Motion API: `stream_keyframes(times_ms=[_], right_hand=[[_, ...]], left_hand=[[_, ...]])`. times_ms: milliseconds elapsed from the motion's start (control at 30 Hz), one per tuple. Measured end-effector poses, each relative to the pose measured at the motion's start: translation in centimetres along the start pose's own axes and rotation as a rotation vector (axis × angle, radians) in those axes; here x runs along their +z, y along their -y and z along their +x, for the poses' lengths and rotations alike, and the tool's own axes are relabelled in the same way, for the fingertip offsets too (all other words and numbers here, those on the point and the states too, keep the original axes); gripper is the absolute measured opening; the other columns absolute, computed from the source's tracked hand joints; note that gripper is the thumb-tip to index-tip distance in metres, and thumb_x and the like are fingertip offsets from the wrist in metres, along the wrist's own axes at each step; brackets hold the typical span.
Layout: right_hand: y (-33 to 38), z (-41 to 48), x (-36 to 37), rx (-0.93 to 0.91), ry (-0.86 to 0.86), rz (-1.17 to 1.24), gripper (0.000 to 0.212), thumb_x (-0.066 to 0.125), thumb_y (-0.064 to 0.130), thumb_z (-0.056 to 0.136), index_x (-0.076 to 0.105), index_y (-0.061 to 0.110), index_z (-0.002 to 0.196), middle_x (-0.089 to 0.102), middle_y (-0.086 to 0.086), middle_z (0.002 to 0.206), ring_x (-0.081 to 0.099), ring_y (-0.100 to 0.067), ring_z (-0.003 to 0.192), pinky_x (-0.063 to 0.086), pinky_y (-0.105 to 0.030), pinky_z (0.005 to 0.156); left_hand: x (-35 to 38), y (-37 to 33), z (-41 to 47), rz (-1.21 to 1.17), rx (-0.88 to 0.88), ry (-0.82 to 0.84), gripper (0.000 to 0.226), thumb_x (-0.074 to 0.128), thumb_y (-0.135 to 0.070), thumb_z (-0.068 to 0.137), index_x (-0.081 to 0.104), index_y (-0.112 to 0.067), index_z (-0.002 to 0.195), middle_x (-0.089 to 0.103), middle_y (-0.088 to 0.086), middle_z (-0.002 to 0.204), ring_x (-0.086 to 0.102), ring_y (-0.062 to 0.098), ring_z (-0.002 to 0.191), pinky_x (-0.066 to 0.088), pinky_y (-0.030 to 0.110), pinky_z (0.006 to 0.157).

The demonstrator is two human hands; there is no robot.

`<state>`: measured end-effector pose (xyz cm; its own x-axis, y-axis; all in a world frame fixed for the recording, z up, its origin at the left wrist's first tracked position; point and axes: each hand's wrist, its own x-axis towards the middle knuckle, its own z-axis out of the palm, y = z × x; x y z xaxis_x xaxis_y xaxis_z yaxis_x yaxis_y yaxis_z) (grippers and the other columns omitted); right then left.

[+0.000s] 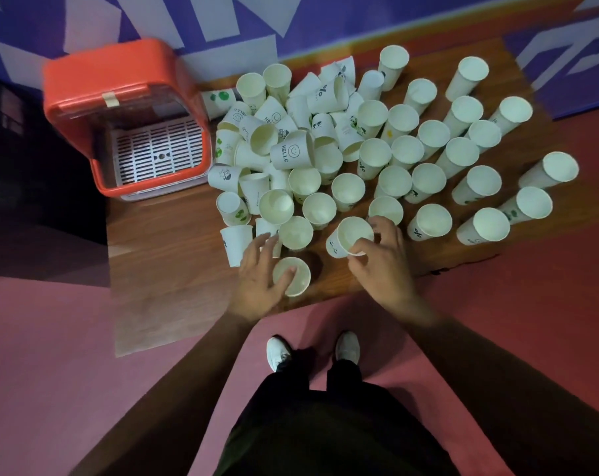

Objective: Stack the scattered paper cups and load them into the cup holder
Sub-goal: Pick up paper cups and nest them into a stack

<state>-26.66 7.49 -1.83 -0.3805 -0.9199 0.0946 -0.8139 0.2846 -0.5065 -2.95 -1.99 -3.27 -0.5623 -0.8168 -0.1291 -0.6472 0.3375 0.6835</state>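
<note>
Cup holder [126, 118]: red, at 10 o'clock on the table [174, 242].
Left hand [260, 280]: I grip an upright cup [296, 281] at 6 o'clock, thumb on its rim.
Right hand [383, 255]: I pinch a tilted cup [351, 235].
Paper cups [375, 152]: crowded from 12 to 3 o'clock.

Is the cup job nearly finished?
Not nearly. Done: nothing loaded; the orange cup holder shows only its white grid. In hand: the left hand grips one paper cup; the right hand pinches a tilted cup. Left: the whole crowd of cups on the table.
</note>
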Motion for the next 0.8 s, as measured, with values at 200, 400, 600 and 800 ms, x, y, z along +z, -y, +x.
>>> stream_keyframes(times_ms=[200,400,600,800], right_hand=[[4.5,-0.5,-1.9,-0.122,0.088,0.286,0.013,0.074,0.016,0.077,0.062,0.014,0.073,0.033,-0.010,0.152,0.042,-0.024,0.135,0.046,-0.030,0.099],[6.6,-2.0,-0.7,-0.146,0.231,0.327,0.010,0.072,0.017,0.080,0.064,0.014,0.074,0.035,-0.009,0.153,0.035,-0.022,0.140,0.037,-0.036,0.108],[7.7,-1.9,0.2,-0.128,0.191,0.307,0.020,0.073,0.026,0.075,0.071,0.015,0.092,0.048,-0.007,0.137,0.043,-0.024,0.127,0.039,-0.039,0.105],[7.6,-2.4,1.2,-0.110,0.272,0.168,0.080,0.075,0.040,0.073,0.042,0.017,0.142,0.052,-0.002,0.134,0.047,-0.019,0.122,0.039,-0.035,0.102]], left_hand=[[-3.4,0.5,6.8,-0.009,-0.111,-0.089,0.070,0.072,-0.040,0.090,0.043,-0.007,0.144,0.042,0.015,0.140,0.042,0.027,0.130,0.040,0.043,0.110],[-3.0,0.4,11.3,0.013,-0.115,0.047,0.080,0.070,-0.046,0.091,0.031,-0.022,0.156,0.031,0.016,0.151,0.036,0.031,0.140,0.034,0.038,0.113],[-1.6,0.8,12.8,0.023,-0.110,0.110,0.065,0.061,-0.053,0.095,0.037,-0.035,0.152,0.031,0.015,0.149,0.031,0.031,0.145,0.031,0.042,0.116],[-1.5,1.4,13.3,0.124,0.012,0.143,0.074,0.075,-0.051,0.085,0.044,-0.032,0.149,0.031,0.022,0.147,0.042,0.041,0.136,0.042,0.048,0.109]])
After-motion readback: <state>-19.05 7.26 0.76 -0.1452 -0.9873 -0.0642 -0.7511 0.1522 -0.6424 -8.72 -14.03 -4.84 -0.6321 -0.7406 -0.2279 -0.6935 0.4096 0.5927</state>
